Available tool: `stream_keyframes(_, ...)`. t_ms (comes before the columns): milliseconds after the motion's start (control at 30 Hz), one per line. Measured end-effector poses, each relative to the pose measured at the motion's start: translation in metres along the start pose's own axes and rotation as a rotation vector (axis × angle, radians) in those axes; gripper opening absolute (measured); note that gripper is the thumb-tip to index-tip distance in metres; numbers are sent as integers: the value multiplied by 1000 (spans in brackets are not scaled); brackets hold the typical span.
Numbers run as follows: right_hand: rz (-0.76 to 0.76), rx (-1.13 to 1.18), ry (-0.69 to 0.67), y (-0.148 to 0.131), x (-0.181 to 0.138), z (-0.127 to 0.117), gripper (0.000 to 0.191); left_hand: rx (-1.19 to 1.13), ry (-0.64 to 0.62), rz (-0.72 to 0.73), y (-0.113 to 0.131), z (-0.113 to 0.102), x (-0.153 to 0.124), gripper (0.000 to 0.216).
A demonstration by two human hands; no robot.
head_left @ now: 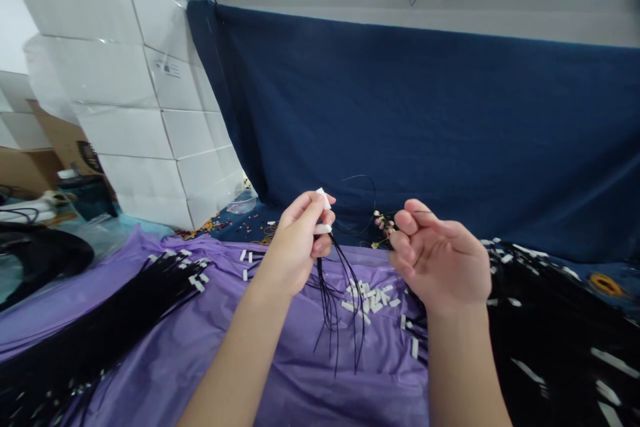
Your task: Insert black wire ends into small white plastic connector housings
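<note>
Pinching a small white tag (323, 199) at the fingertips of the left hand (300, 240), tag tilted up and slightly right, with fingers closed round thin black cords (344, 300) hanging near-vertical, free ends down over the purple sheet (300, 373) beside the pile of white tags (371, 297). Curling half shut, right hand (440, 260) seemingly nipping a single strand (424, 212). Risking tangles or a dropped tag, given such fine, slack cords and a light fingertip grip.
</note>
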State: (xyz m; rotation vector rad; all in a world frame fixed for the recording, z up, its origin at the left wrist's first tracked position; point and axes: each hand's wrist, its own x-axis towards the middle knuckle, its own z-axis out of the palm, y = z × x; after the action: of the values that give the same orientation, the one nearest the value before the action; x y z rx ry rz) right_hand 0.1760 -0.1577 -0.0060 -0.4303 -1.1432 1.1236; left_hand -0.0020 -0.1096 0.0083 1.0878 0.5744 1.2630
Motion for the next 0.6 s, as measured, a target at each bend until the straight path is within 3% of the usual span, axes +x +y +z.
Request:
stream_keyframes(133, -137, 42, 294, 3, 7, -2, 15, 57, -50, -25, -2, 1, -2, 21)
stream_keyframes(233, -289, 34, 378, 4, 11, -9, 22, 95, -71, -44, -3, 2, -2, 23)
stream_keyframes(400, -453, -2, 382, -5, 7, -22, 31, 112, -83, -63, -3, 3, -2, 24)
stream_keyframes(500, -390, -11, 313, -11, 1, -18, 32, 141, -120, -72, -3, 3, -2, 24)
stream_keyframes(600, -268, -179, 211, -11, -6, -10, 56, 188, -163, -46, -3, 3, -3, 24)
